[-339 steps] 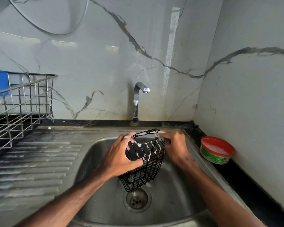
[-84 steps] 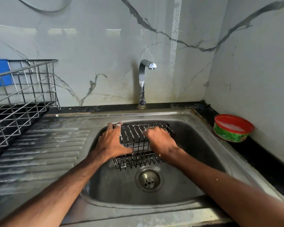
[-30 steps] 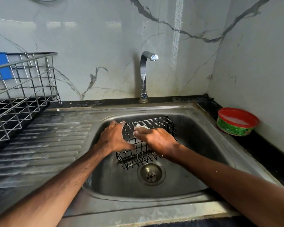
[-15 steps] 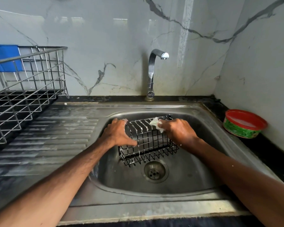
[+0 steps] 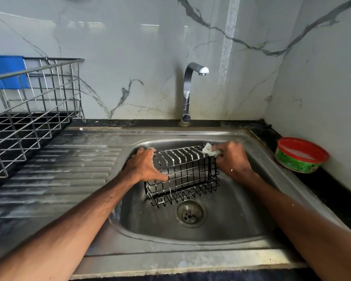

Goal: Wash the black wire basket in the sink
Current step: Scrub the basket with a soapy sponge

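The black wire basket [image 5: 187, 175], streaked with white suds, lies on its side in the steel sink [image 5: 227, 224], just behind the drain [image 5: 189, 213]. My left hand [image 5: 144, 166] grips its left end, thumb across the front wires. My right hand [image 5: 231, 160] holds a small soapy white scrubber [image 5: 209, 150] against the basket's upper right corner. The tap [image 5: 187, 92] stands behind the sink with no water running.
A red-rimmed green tub of dish soap [image 5: 300, 155] sits on the dark counter at the right, near the wall. A steel dish rack [image 5: 28, 110] with a blue item [image 5: 7, 69] stands at the left, beside the ribbed drainboard [image 5: 59, 171].
My right hand has slid the scrubber from the middle of the basket's top to its right corner. The left hand keeps its hold on the left end.
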`<state>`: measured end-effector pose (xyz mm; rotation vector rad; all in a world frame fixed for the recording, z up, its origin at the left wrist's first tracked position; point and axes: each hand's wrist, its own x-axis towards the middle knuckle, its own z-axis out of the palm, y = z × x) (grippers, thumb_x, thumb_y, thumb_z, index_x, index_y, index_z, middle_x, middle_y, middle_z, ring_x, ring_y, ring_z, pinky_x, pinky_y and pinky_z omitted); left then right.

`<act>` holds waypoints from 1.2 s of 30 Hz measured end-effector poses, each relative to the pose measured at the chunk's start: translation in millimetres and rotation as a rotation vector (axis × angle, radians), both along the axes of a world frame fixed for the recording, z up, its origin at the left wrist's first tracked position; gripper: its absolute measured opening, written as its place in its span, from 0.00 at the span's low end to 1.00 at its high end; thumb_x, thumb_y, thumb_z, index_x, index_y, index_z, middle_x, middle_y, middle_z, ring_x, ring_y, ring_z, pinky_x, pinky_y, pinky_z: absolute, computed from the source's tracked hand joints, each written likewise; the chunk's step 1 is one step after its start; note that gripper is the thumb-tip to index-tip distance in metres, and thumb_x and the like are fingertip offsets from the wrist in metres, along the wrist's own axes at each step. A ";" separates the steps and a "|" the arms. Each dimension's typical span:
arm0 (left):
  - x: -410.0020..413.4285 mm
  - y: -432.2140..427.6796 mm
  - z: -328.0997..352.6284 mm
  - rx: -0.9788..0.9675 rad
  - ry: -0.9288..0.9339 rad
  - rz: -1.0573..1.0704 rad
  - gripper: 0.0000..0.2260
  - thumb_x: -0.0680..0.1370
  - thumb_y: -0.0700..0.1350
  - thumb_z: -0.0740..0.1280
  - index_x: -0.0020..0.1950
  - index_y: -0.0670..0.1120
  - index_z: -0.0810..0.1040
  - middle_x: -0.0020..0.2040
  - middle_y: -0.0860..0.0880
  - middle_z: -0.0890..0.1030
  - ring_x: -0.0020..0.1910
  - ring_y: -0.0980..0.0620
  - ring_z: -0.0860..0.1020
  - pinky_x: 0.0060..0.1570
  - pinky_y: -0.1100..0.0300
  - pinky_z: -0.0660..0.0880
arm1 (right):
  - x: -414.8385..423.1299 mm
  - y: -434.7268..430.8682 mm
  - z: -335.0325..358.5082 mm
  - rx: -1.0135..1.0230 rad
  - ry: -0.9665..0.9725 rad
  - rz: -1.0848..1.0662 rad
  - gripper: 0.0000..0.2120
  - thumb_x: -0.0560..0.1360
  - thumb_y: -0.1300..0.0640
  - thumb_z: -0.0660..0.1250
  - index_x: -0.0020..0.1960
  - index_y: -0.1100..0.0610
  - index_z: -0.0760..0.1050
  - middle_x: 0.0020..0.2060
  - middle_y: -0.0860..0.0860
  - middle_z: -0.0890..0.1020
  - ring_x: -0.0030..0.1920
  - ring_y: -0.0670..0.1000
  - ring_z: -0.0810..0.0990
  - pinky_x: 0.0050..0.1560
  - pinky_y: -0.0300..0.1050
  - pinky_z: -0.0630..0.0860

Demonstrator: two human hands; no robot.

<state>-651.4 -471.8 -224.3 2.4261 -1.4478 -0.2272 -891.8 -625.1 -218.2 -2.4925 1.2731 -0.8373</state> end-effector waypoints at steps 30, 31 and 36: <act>-9.2 -4.1 11.9 -0.242 0.138 -0.014 0.52 0.60 0.57 0.85 0.80 0.49 0.66 0.73 0.46 0.75 0.69 0.48 0.76 0.69 0.50 0.75 | 34.7 23.7 18.0 -0.060 0.084 0.302 0.09 0.78 0.67 0.60 0.54 0.57 0.74 0.41 0.51 0.77 0.37 0.49 0.76 0.34 0.34 0.67; -11.1 -5.1 13.1 -0.259 0.159 -0.007 0.52 0.60 0.56 0.85 0.80 0.49 0.66 0.73 0.46 0.76 0.67 0.49 0.77 0.67 0.51 0.76 | 37.1 25.0 17.0 -0.038 0.080 0.361 0.09 0.78 0.67 0.59 0.53 0.55 0.72 0.40 0.51 0.76 0.37 0.50 0.76 0.35 0.36 0.68; -9.6 -6.0 16.5 -0.311 0.266 0.051 0.57 0.50 0.67 0.77 0.78 0.54 0.69 0.70 0.53 0.78 0.54 0.53 0.83 0.59 0.51 0.81 | 38.7 17.1 19.4 0.139 0.013 0.425 0.10 0.82 0.64 0.57 0.57 0.52 0.72 0.38 0.53 0.79 0.33 0.51 0.76 0.29 0.37 0.71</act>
